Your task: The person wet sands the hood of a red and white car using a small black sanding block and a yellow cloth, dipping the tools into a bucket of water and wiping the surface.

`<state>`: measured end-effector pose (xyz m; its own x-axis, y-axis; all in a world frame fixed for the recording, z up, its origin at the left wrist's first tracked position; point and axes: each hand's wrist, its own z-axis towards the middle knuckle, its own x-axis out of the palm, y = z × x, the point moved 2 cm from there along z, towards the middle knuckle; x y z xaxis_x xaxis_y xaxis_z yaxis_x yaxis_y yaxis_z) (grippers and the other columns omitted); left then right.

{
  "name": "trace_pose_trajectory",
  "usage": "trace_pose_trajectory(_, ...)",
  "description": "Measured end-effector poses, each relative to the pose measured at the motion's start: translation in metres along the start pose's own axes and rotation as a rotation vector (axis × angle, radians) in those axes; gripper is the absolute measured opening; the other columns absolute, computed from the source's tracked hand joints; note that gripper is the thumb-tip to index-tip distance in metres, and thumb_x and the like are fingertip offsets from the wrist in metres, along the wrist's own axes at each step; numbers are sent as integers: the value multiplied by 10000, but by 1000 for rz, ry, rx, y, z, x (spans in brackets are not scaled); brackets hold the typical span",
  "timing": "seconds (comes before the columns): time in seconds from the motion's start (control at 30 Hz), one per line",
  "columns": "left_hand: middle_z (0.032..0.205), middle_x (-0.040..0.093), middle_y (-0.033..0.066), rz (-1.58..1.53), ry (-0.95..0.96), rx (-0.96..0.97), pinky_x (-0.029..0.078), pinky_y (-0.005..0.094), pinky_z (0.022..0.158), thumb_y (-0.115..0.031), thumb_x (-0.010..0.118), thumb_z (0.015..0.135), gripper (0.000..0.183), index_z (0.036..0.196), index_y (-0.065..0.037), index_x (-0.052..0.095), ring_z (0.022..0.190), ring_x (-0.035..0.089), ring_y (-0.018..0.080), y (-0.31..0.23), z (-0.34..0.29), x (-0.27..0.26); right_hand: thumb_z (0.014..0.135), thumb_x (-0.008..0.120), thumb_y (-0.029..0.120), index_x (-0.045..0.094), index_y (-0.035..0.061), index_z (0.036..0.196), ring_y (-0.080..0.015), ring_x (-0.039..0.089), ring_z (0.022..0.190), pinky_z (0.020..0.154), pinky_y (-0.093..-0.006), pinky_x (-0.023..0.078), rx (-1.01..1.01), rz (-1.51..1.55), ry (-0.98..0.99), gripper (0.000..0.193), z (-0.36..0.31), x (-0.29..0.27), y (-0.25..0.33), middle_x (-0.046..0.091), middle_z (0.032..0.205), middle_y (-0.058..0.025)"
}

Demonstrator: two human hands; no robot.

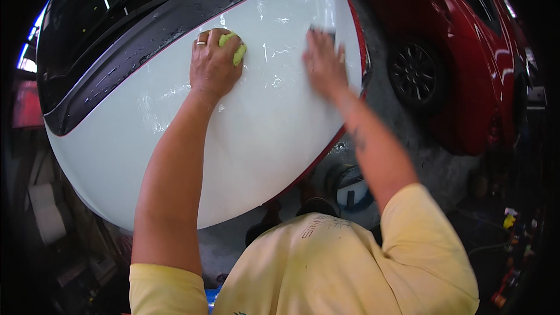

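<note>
Wet streaks shine across a white car hood (256, 151) with red edges. My left hand (211, 64) rests on its upper middle, closed around a crumpled yellow-green cloth or sponge (238, 51) that bulges out beside the thumb. Farther right, near the hood's side edge, my right hand (325, 64) presses on the panel. It is smeared by motion. Beneath its fingertips the corner of a small dark flat piece (331, 35) shows; I cannot tell whether it is sandpaper or a pad. My palms hide most of both things.
Beyond the hood lie a wet black cowl (111, 76) and dark windshield (128, 0). A red car (461, 64) stands close on the right. A round bucket-like container (350, 189) is on the floor by the hood's front edge. Several small colourful items (512, 221) lie at far right.
</note>
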<state>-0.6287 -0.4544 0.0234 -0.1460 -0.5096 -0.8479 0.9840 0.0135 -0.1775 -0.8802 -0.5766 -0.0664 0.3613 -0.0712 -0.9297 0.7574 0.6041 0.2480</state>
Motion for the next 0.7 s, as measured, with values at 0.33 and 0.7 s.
trace_pose_trajectory(0.33, 1287, 623, 114, 81, 27, -12, 429, 513, 1125, -398, 815, 879, 349, 1090, -127, 755, 1297, 548, 350, -21, 7, -5, 1138, 491, 330, 227, 82, 1753, -409, 189, 1685, 1321, -686, 89, 255, 135, -20, 714, -172, -7, 66, 214, 1812, -226)
trace_pose_trajectory(0.7, 1315, 618, 113, 151, 47, -43, 432, 539, 1136, -398, 779, 913, 320, 1109, -147, 748, 1312, 529, 387, -13, 1, -6, 1150, 440, 379, 93, 9, 1758, -399, 30, 1710, 1340, -643, 0, 534, 315, 80, 791, -248, 9, 114, 58, 1837, -242)
